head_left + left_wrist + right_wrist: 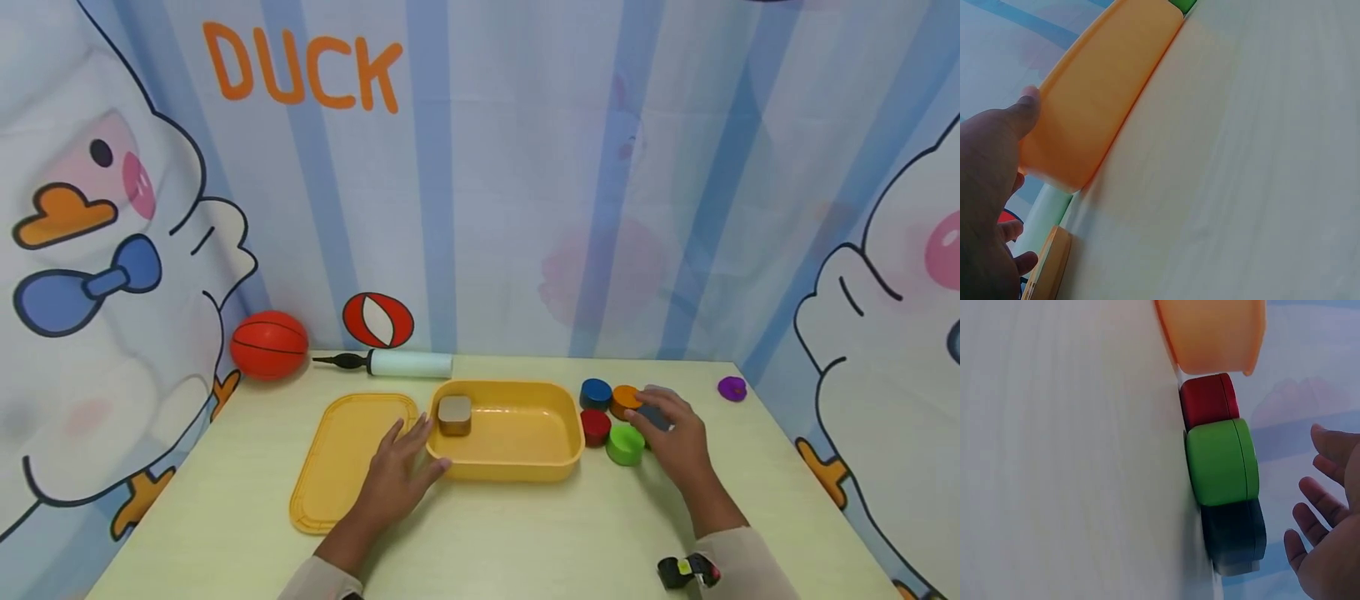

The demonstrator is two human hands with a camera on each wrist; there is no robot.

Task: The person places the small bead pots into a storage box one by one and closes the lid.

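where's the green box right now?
In the head view, the green box sits right of the yellow container, near the right hand; the right wrist view shows it between the red box and the dark box.

Yellow tub — upright, left of dark container.

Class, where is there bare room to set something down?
Free: the table in front of the yellow tray; the tray's floor right of the brown box; the table right of the right hand, nearer than the purple item. Crowded: right of the tray, where coloured boxes cluster by that hand.
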